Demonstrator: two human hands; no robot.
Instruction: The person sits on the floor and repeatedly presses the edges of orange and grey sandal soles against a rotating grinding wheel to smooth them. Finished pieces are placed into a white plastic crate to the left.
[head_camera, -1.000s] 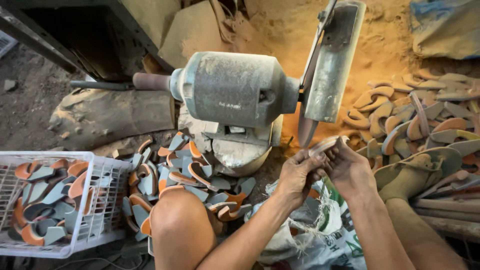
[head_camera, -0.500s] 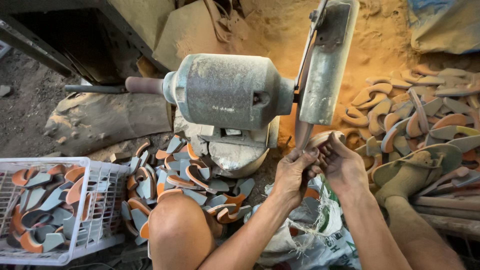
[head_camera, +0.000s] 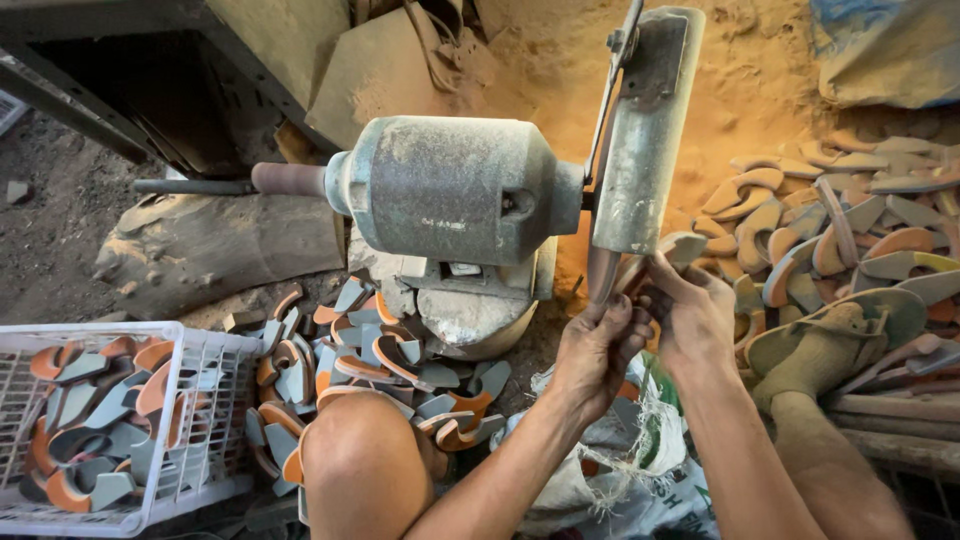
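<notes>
Sole piece (head_camera: 668, 252) pressed to the grinder wheel, both hands clamped on it.

Head view: the left hand (head_camera: 595, 350) and right hand (head_camera: 695, 320) close their fingers around the curved grey sole piece, held up against the lower edge of the wheel guard (head_camera: 640, 140) on the dusty bench grinder (head_camera: 455, 190). At the lower left, a white plastic basket (head_camera: 215, 400) holds a heap of grey-and-orange cut pieces. More such pieces (head_camera: 370, 355) lie loose on the ground between basket and grinder base. To the right, a pile of dusty soles (head_camera: 840, 230) lies on the ground beside the person's foot (head_camera: 820, 350). A white sack (head_camera: 620, 470) sits under the forearms.
</notes>
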